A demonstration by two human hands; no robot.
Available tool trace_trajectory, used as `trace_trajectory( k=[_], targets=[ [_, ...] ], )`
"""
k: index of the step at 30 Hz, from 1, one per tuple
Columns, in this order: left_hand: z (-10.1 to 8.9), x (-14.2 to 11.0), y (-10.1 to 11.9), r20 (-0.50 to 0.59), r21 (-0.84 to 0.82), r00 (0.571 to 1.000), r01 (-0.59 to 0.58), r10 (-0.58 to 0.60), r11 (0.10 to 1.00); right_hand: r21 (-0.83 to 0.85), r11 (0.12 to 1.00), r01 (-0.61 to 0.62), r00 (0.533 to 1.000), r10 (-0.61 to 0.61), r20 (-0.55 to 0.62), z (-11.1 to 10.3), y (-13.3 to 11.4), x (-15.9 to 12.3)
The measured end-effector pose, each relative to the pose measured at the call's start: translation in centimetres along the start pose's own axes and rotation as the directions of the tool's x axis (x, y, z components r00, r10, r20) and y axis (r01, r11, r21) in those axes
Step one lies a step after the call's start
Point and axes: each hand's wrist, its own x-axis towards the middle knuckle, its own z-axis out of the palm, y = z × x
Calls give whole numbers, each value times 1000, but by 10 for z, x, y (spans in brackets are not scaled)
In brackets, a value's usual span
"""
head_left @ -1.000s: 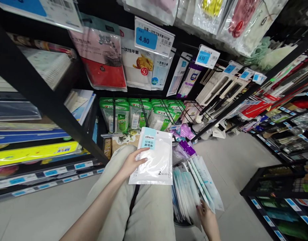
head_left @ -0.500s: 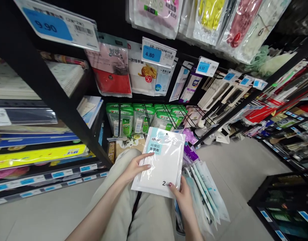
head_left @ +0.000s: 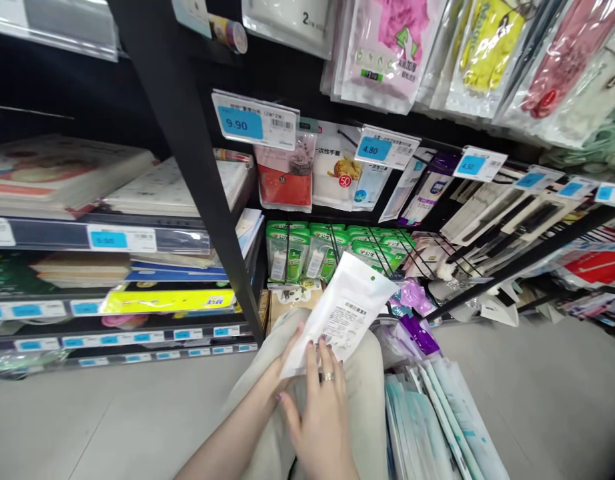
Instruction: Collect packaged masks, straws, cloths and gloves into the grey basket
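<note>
A flat white plastic packet (head_left: pixel 340 310) is tilted above my knees, its printed back with a line drawing facing me and a small hanging hole near its top right corner. My left hand (head_left: pixel 286 357) holds it by the left edge, most of the fingers hidden behind it. Across the packet's lower part lie the outstretched fingers of my right hand (head_left: pixel 320 407), a ring on one of them. The right thumb sticks out to the left, apart from the packet.
Beside my right leg stand several upright packets (head_left: pixel 432 413) and a purple one (head_left: pixel 418 335). In front, green-topped packs (head_left: pixel 287 253) hang on shelf hooks. A black shelf post (head_left: pixel 202 167) rises at left. Gloves in bags (head_left: pixel 382 53) hang above.
The packet has been turned from its front to its back and now leans to the right. My right hand has moved from its lower right corner onto its face. The view has shifted left.
</note>
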Motion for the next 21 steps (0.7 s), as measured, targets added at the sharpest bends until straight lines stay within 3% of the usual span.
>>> trace_trajectory(
  k=[2, 4, 6, 8, 10, 12, 14, 18, 21],
  targets=[
    [-4, 2, 2, 46, -237, 998, 45, -35, 970, 31, 999, 37, 997, -39, 60, -2, 4, 1],
    [-5, 6, 6, 75, -421, 997, 38, -7, 906, 65, 998, -15, 1000, 16, -27, -5, 16, 0],
    [-5, 9, 8, 59, -525, 998, 12, 22, 851, 148, 972, -181, 959, 208, -195, -9, 31, -1],
    [-6, 12, 7, 33, -583, 999, 6, 16, 812, 349, 869, -350, 865, 443, -237, -12, 48, 2],
    [-9, 13, 4, 25, -599, 1000, 26, -14, 800, 596, 673, -439, 800, 594, -81, -15, 64, 5],
    [-12, 12, 1, 54, -586, 997, 76, -55, 807, 761, 445, -471, 775, 621, 116, -18, 75, 8],
    [-15, 10, 0, 109, -565, 991, 130, -83, 815, 822, 313, -476, 752, 630, 195, -21, 83, 9],
    [-14, 5, 3, 258, -546, 964, 200, -64, 814, 832, 296, -470, 665, 738, 114, -32, 94, 5],
    [-8, 5, 2, 299, -466, 953, 185, -43, 865, 820, 285, -495, 615, 782, 99, -43, 102, -1]
  ],
)
